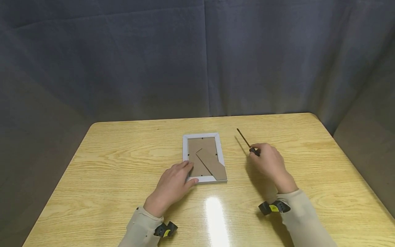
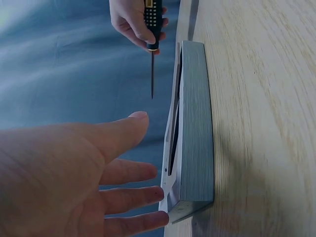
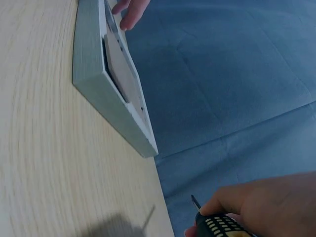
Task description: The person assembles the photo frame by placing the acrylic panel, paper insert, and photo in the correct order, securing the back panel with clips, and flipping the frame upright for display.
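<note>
A picture frame with a pale border lies face down on the table. Its brown backing board faces up, held by small dark tabs, and a cardboard easel leg slants across it. My left hand rests at the frame's near left corner, fingers extended and thumb along the lower border. Off to the frame's right, my right hand grips a screwdriver by its black and yellow handle. The dark shaft points up and left, above the table and apart from the frame.
The wooden table has rounded far corners. Behind it hangs a dark grey-blue curtain, which also runs along both sides. Each wrist wears a black camera strap, the right one close above the tabletop.
</note>
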`<control>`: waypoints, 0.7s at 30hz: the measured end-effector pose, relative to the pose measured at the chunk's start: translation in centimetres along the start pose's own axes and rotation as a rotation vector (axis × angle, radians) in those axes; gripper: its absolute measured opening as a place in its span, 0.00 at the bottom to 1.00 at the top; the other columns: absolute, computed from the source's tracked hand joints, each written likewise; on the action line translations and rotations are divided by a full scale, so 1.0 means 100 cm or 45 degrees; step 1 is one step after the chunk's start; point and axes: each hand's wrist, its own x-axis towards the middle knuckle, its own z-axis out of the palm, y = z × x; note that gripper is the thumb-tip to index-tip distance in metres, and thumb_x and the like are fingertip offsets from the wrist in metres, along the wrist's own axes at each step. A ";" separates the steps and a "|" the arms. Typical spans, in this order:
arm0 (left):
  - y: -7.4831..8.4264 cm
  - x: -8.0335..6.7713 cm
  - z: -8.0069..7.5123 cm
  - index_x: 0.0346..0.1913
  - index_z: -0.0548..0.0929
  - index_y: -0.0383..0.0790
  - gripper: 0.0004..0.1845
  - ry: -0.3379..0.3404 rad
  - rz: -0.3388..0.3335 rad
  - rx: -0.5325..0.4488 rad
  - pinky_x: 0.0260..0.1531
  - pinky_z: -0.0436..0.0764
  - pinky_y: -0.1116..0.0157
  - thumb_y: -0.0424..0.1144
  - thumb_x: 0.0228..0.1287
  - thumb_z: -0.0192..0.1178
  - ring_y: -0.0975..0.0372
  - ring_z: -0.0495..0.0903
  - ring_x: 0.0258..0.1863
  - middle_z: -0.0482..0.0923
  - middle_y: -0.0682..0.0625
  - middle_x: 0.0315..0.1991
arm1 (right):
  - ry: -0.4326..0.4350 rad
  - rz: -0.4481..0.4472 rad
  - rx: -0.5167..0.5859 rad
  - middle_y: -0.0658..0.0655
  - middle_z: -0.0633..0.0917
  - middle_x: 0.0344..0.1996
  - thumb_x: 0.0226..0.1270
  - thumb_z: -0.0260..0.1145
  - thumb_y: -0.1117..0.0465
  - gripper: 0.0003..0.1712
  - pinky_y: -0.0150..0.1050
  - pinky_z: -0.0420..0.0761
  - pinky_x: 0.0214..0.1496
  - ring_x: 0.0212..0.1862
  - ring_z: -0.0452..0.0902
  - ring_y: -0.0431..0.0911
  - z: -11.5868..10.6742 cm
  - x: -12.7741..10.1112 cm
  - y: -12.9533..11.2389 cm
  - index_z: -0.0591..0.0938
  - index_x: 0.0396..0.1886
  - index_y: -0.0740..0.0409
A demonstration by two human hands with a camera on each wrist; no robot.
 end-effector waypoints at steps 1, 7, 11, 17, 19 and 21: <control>0.000 0.000 0.000 0.68 0.75 0.32 0.31 0.002 0.003 0.003 0.66 0.74 0.42 0.49 0.70 0.63 0.41 0.73 0.68 0.73 0.34 0.70 | 0.001 0.000 0.001 0.68 0.88 0.43 0.67 0.60 0.59 0.23 0.36 0.68 0.23 0.30 0.77 0.50 0.000 0.000 0.001 0.83 0.59 0.63; 0.000 0.000 0.000 0.67 0.76 0.32 0.30 0.005 0.010 0.006 0.66 0.75 0.43 0.48 0.70 0.64 0.41 0.74 0.68 0.74 0.34 0.69 | -0.004 0.021 -0.006 0.70 0.87 0.49 0.69 0.62 0.58 0.22 0.35 0.70 0.25 0.32 0.78 0.51 0.002 0.002 0.007 0.83 0.59 0.64; 0.000 0.000 0.000 0.67 0.76 0.32 0.30 0.005 0.008 0.010 0.66 0.75 0.43 0.48 0.70 0.64 0.41 0.74 0.68 0.74 0.34 0.68 | -0.017 0.043 -0.010 0.71 0.86 0.49 0.68 0.60 0.59 0.22 0.36 0.70 0.25 0.31 0.78 0.52 0.002 0.004 0.011 0.83 0.57 0.66; 0.000 0.000 0.000 0.68 0.76 0.32 0.31 0.008 0.007 0.011 0.66 0.75 0.43 0.49 0.70 0.63 0.41 0.74 0.68 0.74 0.35 0.69 | -0.021 0.063 -0.018 0.72 0.86 0.47 0.67 0.60 0.60 0.23 0.37 0.71 0.28 0.32 0.78 0.53 0.004 0.006 0.020 0.82 0.56 0.70; 0.000 0.000 0.000 0.68 0.76 0.33 0.31 0.009 0.009 0.011 0.66 0.75 0.43 0.49 0.70 0.63 0.41 0.74 0.68 0.74 0.35 0.68 | -0.027 0.077 -0.014 0.72 0.87 0.45 0.66 0.60 0.60 0.23 0.37 0.72 0.28 0.32 0.78 0.53 0.005 0.007 0.023 0.82 0.56 0.70; 0.000 0.000 0.000 0.67 0.76 0.32 0.30 0.012 0.014 0.012 0.66 0.75 0.43 0.49 0.70 0.63 0.41 0.75 0.67 0.74 0.34 0.68 | -0.032 0.089 -0.015 0.71 0.87 0.43 0.66 0.60 0.60 0.23 0.37 0.72 0.28 0.32 0.78 0.52 0.006 0.008 0.025 0.82 0.56 0.71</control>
